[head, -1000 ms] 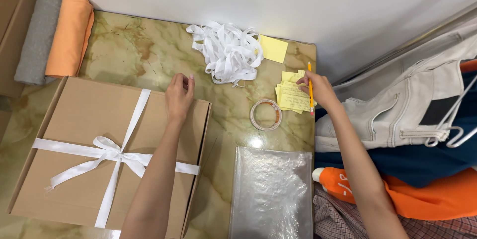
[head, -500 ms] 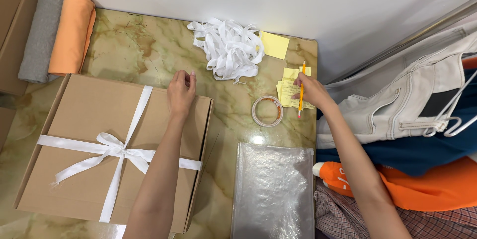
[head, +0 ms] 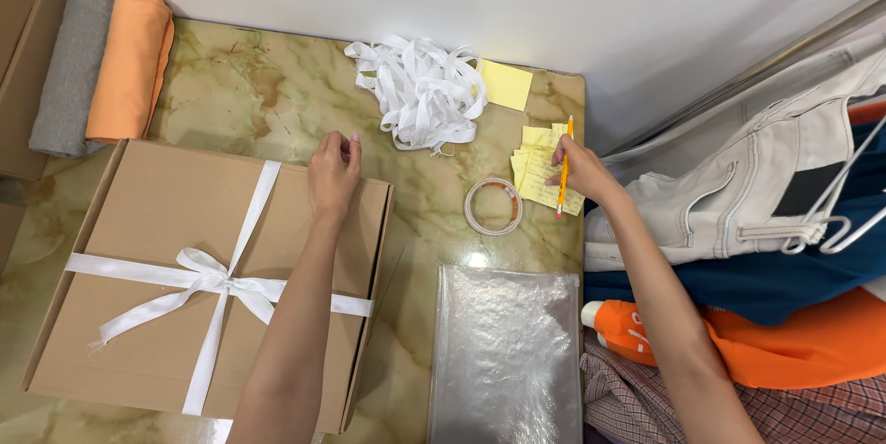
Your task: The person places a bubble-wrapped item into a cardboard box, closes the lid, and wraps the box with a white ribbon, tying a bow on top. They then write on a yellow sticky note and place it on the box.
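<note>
Head view shows your left hand (head: 332,172) resting flat and open on the brown cardboard box (head: 166,315), already tied with white ribbon (head: 208,278). Your right hand (head: 581,172) grips an orange pencil (head: 563,167) over the yellow sticky notes (head: 535,172); the note looks unfinished.

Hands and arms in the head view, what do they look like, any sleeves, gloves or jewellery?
Both arms are bare from the bottom edge of the picture to the fingertips: no sleeves show. The left hand and right hand wear no gloves, and no rings, watch or bracelets can be seen. The forearms are slim. The fingernails on the left look short and unpainted; those on the right are too small to judge.
</note>
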